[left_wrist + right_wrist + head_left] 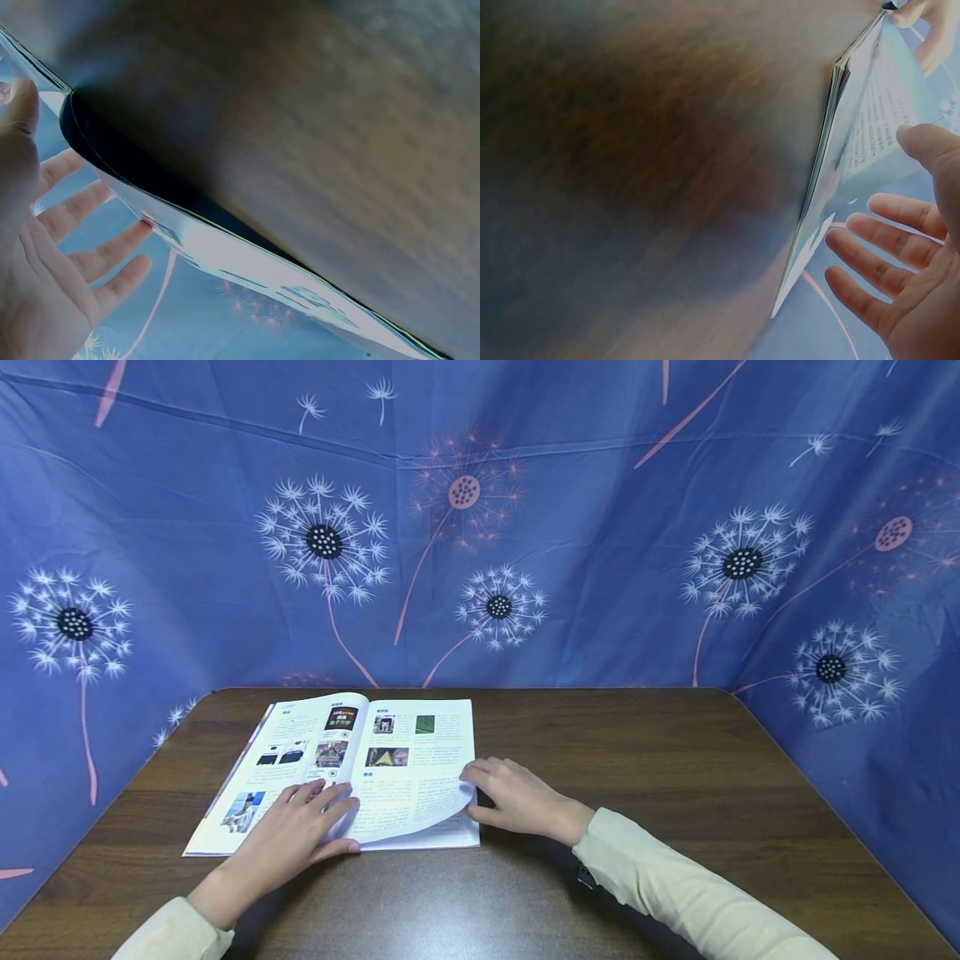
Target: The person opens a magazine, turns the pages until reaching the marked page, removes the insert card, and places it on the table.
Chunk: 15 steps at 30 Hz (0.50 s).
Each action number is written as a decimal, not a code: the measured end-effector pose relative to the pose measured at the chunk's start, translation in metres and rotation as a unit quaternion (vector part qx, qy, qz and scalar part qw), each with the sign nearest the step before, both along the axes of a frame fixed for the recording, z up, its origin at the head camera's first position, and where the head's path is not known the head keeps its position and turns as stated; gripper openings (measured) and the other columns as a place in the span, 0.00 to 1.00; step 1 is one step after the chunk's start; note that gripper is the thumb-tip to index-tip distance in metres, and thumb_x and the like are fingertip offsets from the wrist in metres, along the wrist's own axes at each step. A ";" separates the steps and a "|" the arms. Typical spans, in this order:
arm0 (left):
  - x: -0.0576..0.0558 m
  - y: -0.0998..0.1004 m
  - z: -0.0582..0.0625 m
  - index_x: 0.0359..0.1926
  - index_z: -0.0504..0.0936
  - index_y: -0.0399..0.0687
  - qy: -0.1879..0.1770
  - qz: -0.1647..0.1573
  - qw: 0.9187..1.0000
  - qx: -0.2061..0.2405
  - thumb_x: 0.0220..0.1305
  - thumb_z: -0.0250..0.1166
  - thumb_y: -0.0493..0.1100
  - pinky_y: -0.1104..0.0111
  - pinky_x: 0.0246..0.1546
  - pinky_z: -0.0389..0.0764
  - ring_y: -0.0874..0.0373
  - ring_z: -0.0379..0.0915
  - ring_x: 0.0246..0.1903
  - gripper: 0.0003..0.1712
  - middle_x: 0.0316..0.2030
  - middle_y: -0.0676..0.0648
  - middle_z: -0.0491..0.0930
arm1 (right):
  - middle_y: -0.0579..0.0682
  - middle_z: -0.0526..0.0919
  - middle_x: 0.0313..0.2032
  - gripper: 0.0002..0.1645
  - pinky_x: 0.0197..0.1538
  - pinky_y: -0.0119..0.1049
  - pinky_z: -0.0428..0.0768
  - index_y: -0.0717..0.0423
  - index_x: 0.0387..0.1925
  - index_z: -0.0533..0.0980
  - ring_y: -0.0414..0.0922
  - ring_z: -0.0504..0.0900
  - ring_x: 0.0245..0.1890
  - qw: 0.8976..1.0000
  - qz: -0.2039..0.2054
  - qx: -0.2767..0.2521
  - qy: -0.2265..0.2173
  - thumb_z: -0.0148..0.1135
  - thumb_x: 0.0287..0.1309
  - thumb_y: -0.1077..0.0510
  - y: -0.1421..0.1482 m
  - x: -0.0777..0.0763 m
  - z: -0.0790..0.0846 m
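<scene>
An open magazine (420,735) with printed text and small pictures lies on the table. The lower right corner of its right-hand page (442,802) is raised and curls upward. My left hand (300,827) rests across the lower middle of the magazine, fingers spread and thumb near the bottom edge. At the right edge, my right hand (517,797) touches the raised page, index finger by its top side and thumb lower down. In the right wrist view the fingers of that hand (900,247) are fairly straight, with the thumb apart from them near the printed underside.
The brown wooden table (660,760) extends to the right of the magazine and in front of it. Behind and along the sides hangs a blue cloth (585,527) with a dandelion print. A small dark object (585,877) shows beneath the right sleeve.
</scene>
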State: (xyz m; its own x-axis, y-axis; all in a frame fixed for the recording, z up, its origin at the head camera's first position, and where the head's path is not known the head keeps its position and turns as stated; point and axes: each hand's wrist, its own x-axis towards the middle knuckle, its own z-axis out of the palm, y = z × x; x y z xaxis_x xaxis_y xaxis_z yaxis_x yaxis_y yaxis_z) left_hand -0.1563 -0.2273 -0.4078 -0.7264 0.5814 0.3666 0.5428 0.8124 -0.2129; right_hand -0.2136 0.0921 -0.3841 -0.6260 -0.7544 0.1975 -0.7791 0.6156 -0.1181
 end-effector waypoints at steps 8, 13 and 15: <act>0.001 0.000 0.003 0.50 0.78 0.50 -0.006 0.004 1.000 0.013 0.52 0.61 0.63 0.50 0.46 0.74 0.42 0.74 0.47 0.30 0.50 0.45 0.78 | 0.50 0.79 0.48 0.25 0.49 0.38 0.77 0.57 0.49 0.75 0.42 0.78 0.46 1.000 0.002 -0.010 0.015 0.59 0.55 0.45 0.002 0.000 0.001; 0.002 0.002 0.005 0.54 0.76 0.48 -0.018 0.015 1.000 0.016 0.54 0.61 0.60 0.51 0.46 0.74 0.44 0.74 0.48 0.30 0.50 0.45 0.78 | 0.51 0.78 0.51 0.28 0.54 0.40 0.75 0.56 0.52 0.73 0.44 0.77 0.50 1.000 -0.009 -0.018 0.016 0.58 0.55 0.43 0.003 0.001 0.003; 0.003 0.002 0.005 0.55 0.74 0.48 -0.022 0.018 0.999 0.017 0.55 0.61 0.59 0.51 0.46 0.74 0.45 0.74 0.48 0.30 0.51 0.45 0.77 | 0.51 0.77 0.53 0.30 0.55 0.40 0.75 0.56 0.54 0.71 0.45 0.76 0.52 1.000 -0.014 -0.023 0.013 0.59 0.55 0.43 0.004 0.001 0.003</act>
